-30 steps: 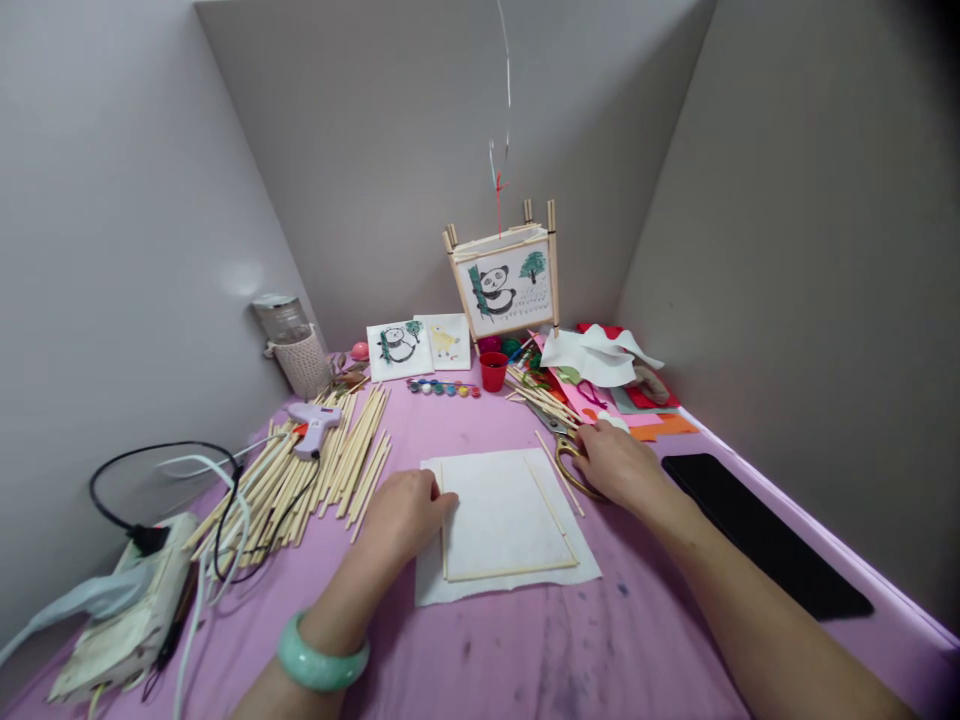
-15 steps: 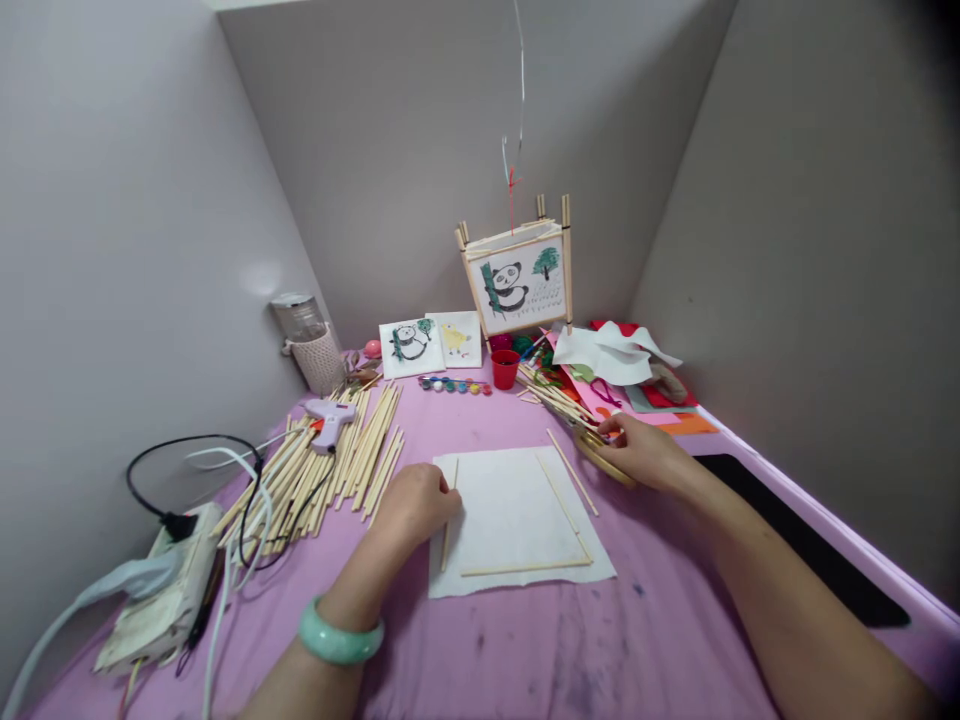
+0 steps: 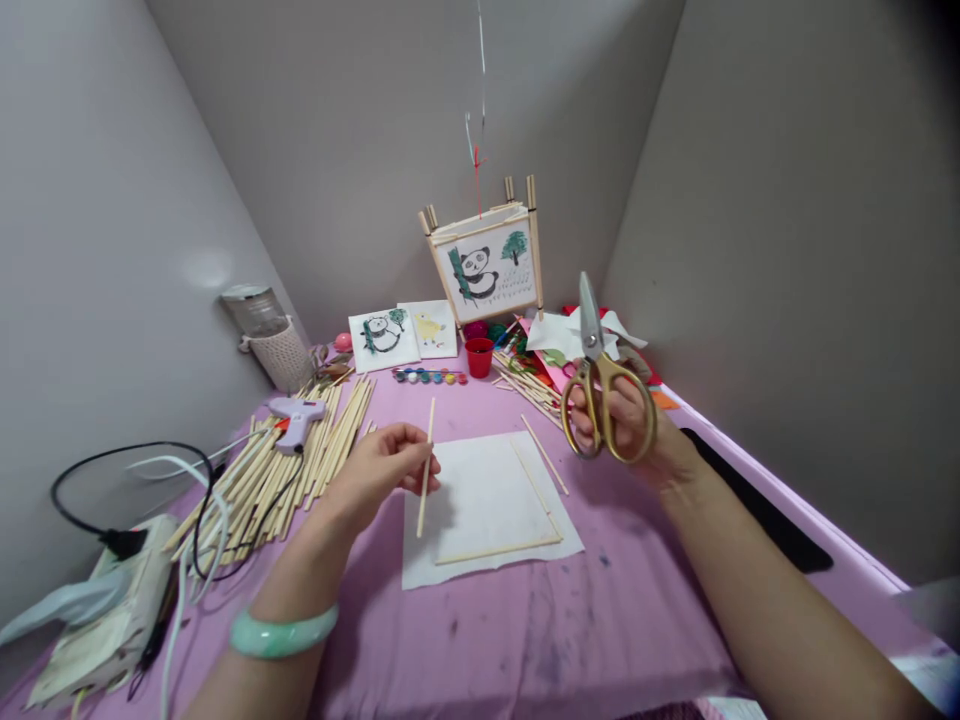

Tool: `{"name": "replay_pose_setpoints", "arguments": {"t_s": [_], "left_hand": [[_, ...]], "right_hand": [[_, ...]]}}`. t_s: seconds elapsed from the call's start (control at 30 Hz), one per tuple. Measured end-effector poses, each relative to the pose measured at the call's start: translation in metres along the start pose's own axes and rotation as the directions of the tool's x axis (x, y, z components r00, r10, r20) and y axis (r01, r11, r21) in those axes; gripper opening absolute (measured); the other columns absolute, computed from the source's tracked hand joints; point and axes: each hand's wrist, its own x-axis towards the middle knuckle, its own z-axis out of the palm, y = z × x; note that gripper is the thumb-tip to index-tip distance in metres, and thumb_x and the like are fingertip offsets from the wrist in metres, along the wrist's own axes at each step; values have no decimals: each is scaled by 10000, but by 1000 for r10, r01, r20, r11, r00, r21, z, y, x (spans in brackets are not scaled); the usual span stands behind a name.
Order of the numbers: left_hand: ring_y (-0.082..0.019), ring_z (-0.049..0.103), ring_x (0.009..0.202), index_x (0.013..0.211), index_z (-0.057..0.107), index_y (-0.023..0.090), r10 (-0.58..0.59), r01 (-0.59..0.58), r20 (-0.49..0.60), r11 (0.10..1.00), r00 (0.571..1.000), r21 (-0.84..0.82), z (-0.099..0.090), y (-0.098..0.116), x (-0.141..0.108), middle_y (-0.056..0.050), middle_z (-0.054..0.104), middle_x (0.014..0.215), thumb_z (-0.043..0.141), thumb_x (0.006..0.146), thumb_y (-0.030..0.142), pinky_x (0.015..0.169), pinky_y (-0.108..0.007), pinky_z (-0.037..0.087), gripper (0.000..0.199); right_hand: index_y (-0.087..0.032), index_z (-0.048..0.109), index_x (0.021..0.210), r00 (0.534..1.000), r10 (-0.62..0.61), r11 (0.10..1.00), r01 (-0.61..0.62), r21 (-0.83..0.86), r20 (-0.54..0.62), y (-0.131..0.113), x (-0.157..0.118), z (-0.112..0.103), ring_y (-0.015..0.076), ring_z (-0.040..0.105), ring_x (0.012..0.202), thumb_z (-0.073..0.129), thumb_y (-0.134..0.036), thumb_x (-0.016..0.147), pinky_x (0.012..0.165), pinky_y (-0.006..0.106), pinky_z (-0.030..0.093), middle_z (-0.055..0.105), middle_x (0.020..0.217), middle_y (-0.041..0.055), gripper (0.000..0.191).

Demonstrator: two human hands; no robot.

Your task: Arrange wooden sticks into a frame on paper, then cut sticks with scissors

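Where your slim pale wooden stick (image 3: 426, 482) hovers: tilted, above the left edge of the square white paper (image 3: 484, 495).
Left hand (image 3: 388, 462): fingers pinched round that stick.
Right hand (image 3: 625, 410): you grip gold-handled steel scissors (image 3: 592, 344), tips up, blades together.
Paper: flat on the purple cloth (image 3: 465, 650), pale wooden strips (image 3: 499, 551) along its near and right sides.

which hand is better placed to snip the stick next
Likely the right hand: it holds the scissors by their handles, while the left hand holds a thin wooden stick.
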Motion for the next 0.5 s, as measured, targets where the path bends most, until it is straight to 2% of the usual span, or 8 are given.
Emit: {"name": "replay_pose_setpoints", "arguments": {"t_s": [0.07,0.13,0.2,0.27,0.4,0.5], "left_hand": [[-125,597,492,826,524,150,47,-46,7,995,999,-87,6,9,0,0,624,643,654,692,262,493,-234,466,218],[-96,532,425,877,540,144,101,-99,0,976,995,-194,14,14,3,20,597,637,650,688,235,424,-216,425,237],[-49,419,356,946,565,133,143,-142,-18,946,990,-292,23,13,7,33,568,640,633,693,210,339,-177,301,273],[-19,330,335,1057,580,136,163,-169,-46,918,986,-359,32,7,10,43,544,645,622,712,196,322,-160,196,353],[-10,292,348,1188,587,149,164,-177,-67,921,984,-347,46,-7,7,52,493,608,630,795,336,337,-160,160,438],[-5,281,352,1239,578,174,190,-199,-59,914,980,-352,51,-12,3,58,477,591,629,811,392,346,-164,160,484]], "right_hand": [[-280,483,1187,1000,17,1000,-17,-10,20,3,-1,3,91,425,468,647,-542,734,422,233,343,473,697,-48,549],[-280,444,1237,1000,15,999,-15,-46,-5,7,-3,6,93,416,451,594,-531,780,419,235,330,461,672,-55,542],[-276,435,1240,999,-33,996,31,-88,-27,11,-5,11,121,501,554,589,-451,800,481,257,396,522,761,-24,497],[-271,443,1212,996,-88,986,84,-145,-22,14,-7,18,147,551,680,595,-382,802,571,285,447,558,881,8,452],[-238,482,1126,996,-90,937,80,-340,-13,23,-11,32,129,513,638,544,-417,839,555,268,422,548,871,11,344],[-234,499,1085,997,-80,830,61,-555,-11,28,-13,40,130,501,632,581,-429,814,543,252,407,542,822,-7,344]]}}
